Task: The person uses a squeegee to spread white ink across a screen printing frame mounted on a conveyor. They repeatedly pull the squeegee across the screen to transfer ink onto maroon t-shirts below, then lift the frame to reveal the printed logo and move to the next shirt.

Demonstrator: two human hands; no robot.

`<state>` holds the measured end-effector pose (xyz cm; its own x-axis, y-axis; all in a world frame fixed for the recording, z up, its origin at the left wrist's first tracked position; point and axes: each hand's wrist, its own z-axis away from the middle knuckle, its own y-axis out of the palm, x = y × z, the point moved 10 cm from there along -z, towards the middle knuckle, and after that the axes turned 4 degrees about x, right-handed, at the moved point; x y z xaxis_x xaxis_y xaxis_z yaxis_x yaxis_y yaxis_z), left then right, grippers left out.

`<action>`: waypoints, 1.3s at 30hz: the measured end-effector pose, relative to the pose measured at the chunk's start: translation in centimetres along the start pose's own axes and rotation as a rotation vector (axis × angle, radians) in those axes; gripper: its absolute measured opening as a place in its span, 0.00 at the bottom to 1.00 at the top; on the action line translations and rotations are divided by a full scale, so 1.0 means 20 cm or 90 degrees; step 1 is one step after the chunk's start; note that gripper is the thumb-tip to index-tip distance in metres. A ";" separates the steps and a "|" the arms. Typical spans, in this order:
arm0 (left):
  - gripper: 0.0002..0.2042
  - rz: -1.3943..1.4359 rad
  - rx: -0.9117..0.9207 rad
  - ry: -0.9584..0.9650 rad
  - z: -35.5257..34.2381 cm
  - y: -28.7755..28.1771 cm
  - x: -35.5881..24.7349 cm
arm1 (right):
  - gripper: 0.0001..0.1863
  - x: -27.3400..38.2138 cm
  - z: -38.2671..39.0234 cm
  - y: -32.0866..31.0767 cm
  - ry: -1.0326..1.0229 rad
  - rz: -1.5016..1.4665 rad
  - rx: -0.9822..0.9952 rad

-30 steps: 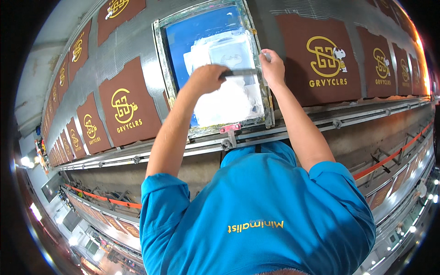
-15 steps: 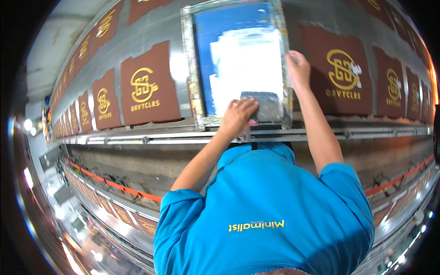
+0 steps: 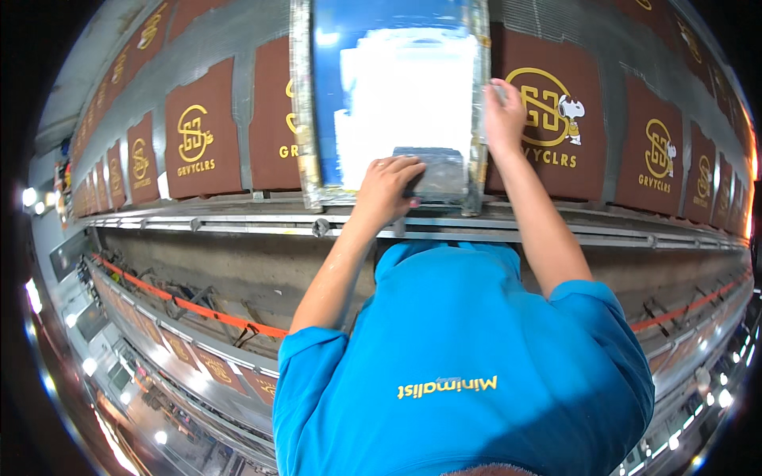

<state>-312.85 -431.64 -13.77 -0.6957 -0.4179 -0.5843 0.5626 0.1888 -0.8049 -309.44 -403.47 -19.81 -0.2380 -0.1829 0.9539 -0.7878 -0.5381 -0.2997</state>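
Observation:
A screen-printing frame (image 3: 302,111) with blue mesh and a broad patch of white ink (image 3: 413,87) stands before me over the sloped table. At its near end lies a dark grey squeegee (image 3: 440,176). My left hand (image 3: 386,189) is closed round the squeegee's left end, fingers on top and thumb low at the frame's near edge. Along the frame's right bar, my right hand (image 3: 506,119) has its fingers curled against the side. Right of the frame is a brown fabric panel (image 3: 583,170) with a yellow emblem and a white dog figure.
Left of the frame, a brown panel (image 3: 274,119) is partly covered; another panel (image 3: 202,135) shows only yellow emblem and lettering. A metal rail (image 3: 262,224) edges the table in front of me. An orange bar (image 3: 202,309) and a second table row lie behind.
The frame has shifted left along the table, both hands and the squeegee with it. It now covers part of the left panel. A panel with the white dog figure has come out on its right.

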 end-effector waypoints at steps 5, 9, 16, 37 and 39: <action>0.36 -0.111 0.042 0.003 0.29 -0.12 0.33 | 0.17 0.09 0.15 0.50 0.083 -0.011 0.010; 0.23 -0.056 0.273 -0.079 0.11 -0.37 0.53 | 0.20 0.22 0.26 0.69 0.165 0.146 0.053; 0.16 -0.095 0.168 0.011 -0.28 -0.68 0.74 | 0.22 0.17 0.26 0.74 0.159 0.183 0.056; 0.26 -0.083 0.054 0.122 0.21 -0.46 0.56 | 0.25 0.21 0.27 0.76 0.202 0.218 0.090; 0.24 -0.066 0.171 0.076 0.04 -0.53 0.61 | 0.26 0.19 0.25 0.75 0.175 0.228 0.067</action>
<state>-327.02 -439.46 -12.26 -0.7947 -0.3118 -0.5208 0.5720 -0.0974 -0.8145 -319.31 -416.38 -20.79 -0.6378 -0.1561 0.7542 -0.5693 -0.5641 -0.5981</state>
